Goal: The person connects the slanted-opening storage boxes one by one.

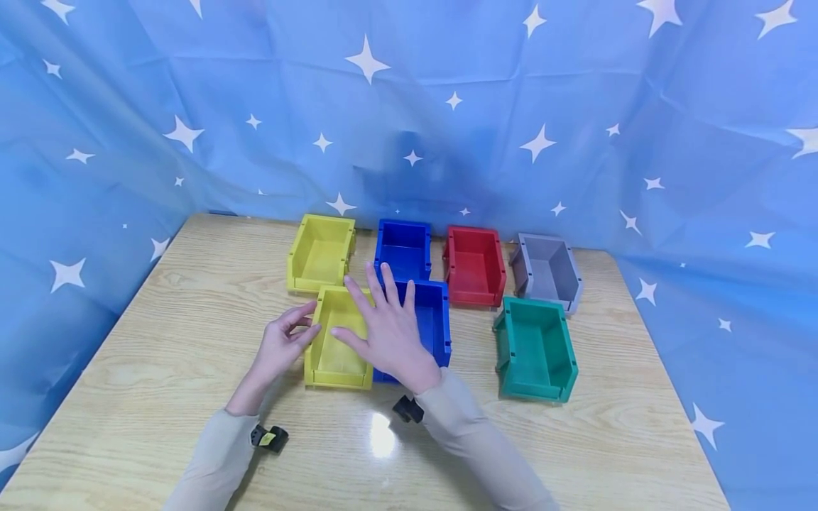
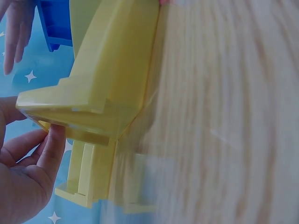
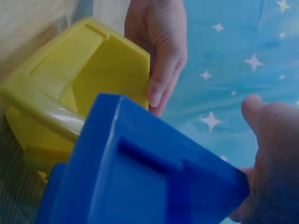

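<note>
My left hand (image 1: 281, 348) is at the left side of the front yellow bin (image 1: 339, 376), its thumb and fingers pinching the side rim. In the left wrist view, the fingers (image 2: 53, 144) of that hand meet the underside of the rim. The right hand (image 1: 393, 337) spreads its fingers wide above the yellow bin and the front blue bin (image 1: 437, 319) beside it. The right wrist view has the blue bin (image 3: 135, 186) close in front, with the right hand (image 3: 275, 158) at its far corner and the thumb raised. Both bins look empty.
Behind stand another yellow bin (image 1: 319, 255), a blue bin (image 1: 405, 245), a red bin (image 1: 476, 262) and a grey bin (image 1: 549, 270). A green bin (image 1: 537, 348) sits at the front right. A blue starry cloth (image 1: 447, 128) hangs behind the wooden table (image 1: 639, 426).
</note>
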Demonstrator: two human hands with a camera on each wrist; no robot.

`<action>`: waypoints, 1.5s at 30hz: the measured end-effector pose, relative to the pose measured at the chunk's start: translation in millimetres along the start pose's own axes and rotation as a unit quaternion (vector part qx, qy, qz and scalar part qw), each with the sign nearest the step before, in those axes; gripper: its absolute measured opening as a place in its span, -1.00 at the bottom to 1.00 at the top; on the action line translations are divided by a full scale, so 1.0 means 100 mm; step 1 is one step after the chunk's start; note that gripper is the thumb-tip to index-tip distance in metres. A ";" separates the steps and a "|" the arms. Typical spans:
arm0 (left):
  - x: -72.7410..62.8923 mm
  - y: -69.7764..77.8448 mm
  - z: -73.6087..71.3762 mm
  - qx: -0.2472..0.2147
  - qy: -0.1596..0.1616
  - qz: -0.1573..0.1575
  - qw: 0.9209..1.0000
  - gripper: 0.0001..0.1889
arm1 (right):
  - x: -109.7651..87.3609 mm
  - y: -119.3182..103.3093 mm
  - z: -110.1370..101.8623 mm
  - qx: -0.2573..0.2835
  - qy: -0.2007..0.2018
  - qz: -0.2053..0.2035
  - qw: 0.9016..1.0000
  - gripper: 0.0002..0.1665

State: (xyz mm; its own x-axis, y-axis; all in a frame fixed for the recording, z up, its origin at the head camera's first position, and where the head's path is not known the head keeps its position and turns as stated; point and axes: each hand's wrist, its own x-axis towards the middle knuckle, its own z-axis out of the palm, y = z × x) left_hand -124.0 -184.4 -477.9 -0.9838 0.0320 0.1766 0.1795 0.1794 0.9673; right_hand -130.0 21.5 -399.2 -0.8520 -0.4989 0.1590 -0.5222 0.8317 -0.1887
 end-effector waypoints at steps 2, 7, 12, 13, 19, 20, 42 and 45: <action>0.00 0.00 0.00 0.001 0.002 0.000 1.000 -0.57 | 0.03 0.00 0.02 -0.006 -0.001 0.000 1.000 -0.07; 0.00 0.01 0.01 0.005 0.006 -0.001 1.000 -0.57 | 0.09 0.00 0.07 -0.003 -0.020 0.012 1.000 -0.12; -0.01 0.03 0.02 -0.001 0.004 -0.007 1.000 -0.57 | 0.13 -0.01 0.10 0.017 -0.038 0.022 0.999 -0.15; -0.01 0.04 0.02 -0.003 0.004 -0.007 1.000 -0.57 | 0.13 -0.01 0.10 0.021 -0.039 0.023 0.999 -0.14; -0.04 0.31 0.03 0.013 0.001 -0.005 1.000 -0.58 | 0.15 0.00 0.17 0.021 -0.048 0.025 0.998 -0.07; -0.04 0.35 0.04 0.017 0.002 -0.004 1.000 -0.58 | 0.15 -0.01 0.18 0.018 -0.049 0.025 0.998 -0.06; -0.03 0.02 0.02 -0.021 0.004 0.026 0.999 -0.56 | 0.15 0.00 0.37 -0.036 -0.038 0.000 0.999 -0.03; -0.04 0.00 0.02 -0.024 0.002 0.034 0.999 -0.56 | 0.14 0.01 0.40 -0.031 -0.038 -0.002 0.999 -0.03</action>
State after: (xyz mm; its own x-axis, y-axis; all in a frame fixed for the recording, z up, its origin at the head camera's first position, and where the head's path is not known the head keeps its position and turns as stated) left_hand -120.6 -182.7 -479.3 -0.9692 0.0390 0.2431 0.2461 0.1290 0.9606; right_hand -144.2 5.8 -436.4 -0.8511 -0.5180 0.0856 -0.5250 0.8415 -0.1273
